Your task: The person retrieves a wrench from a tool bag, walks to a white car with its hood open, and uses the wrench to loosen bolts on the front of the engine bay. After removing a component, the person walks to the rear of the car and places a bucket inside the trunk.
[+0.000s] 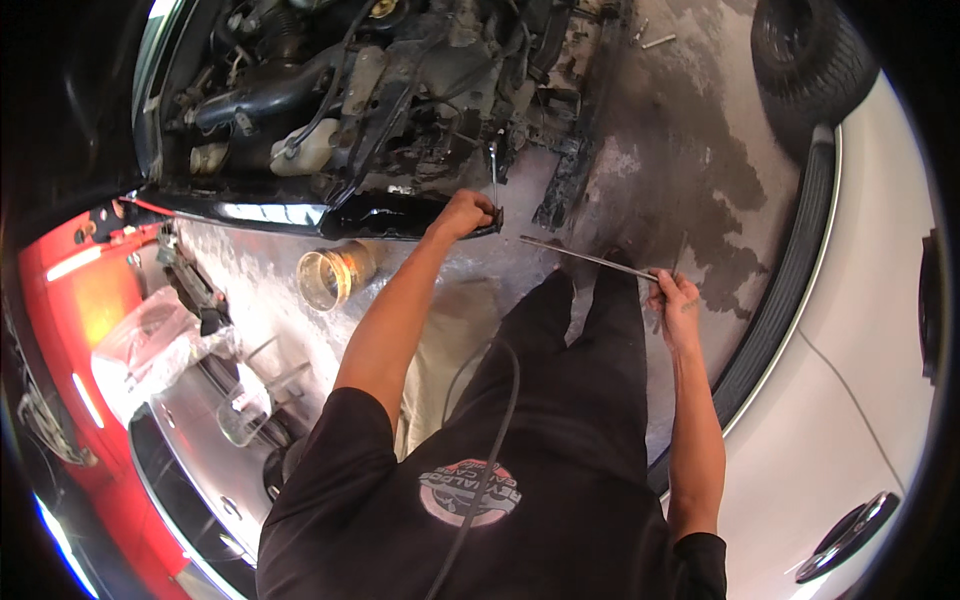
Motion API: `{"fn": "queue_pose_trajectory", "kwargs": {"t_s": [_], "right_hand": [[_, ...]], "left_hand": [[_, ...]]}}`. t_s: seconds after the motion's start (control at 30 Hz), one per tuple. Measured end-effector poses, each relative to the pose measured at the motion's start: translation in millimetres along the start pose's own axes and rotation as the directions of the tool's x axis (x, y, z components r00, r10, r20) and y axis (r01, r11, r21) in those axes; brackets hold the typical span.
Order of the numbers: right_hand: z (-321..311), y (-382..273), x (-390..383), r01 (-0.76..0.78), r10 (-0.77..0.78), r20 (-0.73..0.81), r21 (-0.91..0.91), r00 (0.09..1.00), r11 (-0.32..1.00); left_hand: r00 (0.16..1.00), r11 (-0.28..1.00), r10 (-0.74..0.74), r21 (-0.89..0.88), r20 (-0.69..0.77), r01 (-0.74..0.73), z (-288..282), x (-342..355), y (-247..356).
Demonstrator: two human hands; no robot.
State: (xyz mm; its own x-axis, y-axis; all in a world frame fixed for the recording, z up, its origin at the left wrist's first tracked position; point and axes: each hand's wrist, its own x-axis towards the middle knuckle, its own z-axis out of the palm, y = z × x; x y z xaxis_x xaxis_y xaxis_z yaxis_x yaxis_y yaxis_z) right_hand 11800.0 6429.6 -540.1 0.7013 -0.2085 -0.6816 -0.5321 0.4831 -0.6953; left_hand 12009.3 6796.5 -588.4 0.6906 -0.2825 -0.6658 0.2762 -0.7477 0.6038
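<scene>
My left hand [468, 214] is closed at the end of a glossy black body panel [390, 215] along the front of the engine bay. A slim chrome wrench [494, 172] rises from its fingertips toward the dark metal parts; the fingers hide its lower end. In my right hand [676, 300], a long thin metal rod [590, 259] is gripped near one end. Its other end points left, a little apart from the panel's tip. The kind of rod is too small to make out.
The open engine bay [320, 90] has hoses and a white plastic reservoir [305, 147]. A yellowish tub [325, 279] stands on the floor below the panel. On the right is a white vehicle [850, 330] with a black running board [790, 270]. Plastic-wrapped parts [150, 345] lie at left.
</scene>
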Motion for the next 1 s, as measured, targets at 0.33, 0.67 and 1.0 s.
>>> {"fn": "queue_pose_trajectory", "kwargs": {"t_s": [0.33,0.67,1.0], "right_hand": [[1.0,38.1,25.6,-0.142,0.143,0.010,0.222,0.990,0.965],[-9.3,44.8,43.9,-0.242,0.227,0.086,0.270,0.970,0.932],[-27.1,43.7,67.8,-0.512,0.441,0.292,0.247,0.849,0.823]], "left_hand": [[0.995,0.995,-0.100,-0.021,0.024,0.101,2.6,1.6,5.3],[0.989,0.989,-0.146,-0.039,0.004,0.146,5.5,-2.5,22.8],[0.994,0.990,-0.106,0.090,-0.021,0.107,4.1,0.1,16.7]]}}
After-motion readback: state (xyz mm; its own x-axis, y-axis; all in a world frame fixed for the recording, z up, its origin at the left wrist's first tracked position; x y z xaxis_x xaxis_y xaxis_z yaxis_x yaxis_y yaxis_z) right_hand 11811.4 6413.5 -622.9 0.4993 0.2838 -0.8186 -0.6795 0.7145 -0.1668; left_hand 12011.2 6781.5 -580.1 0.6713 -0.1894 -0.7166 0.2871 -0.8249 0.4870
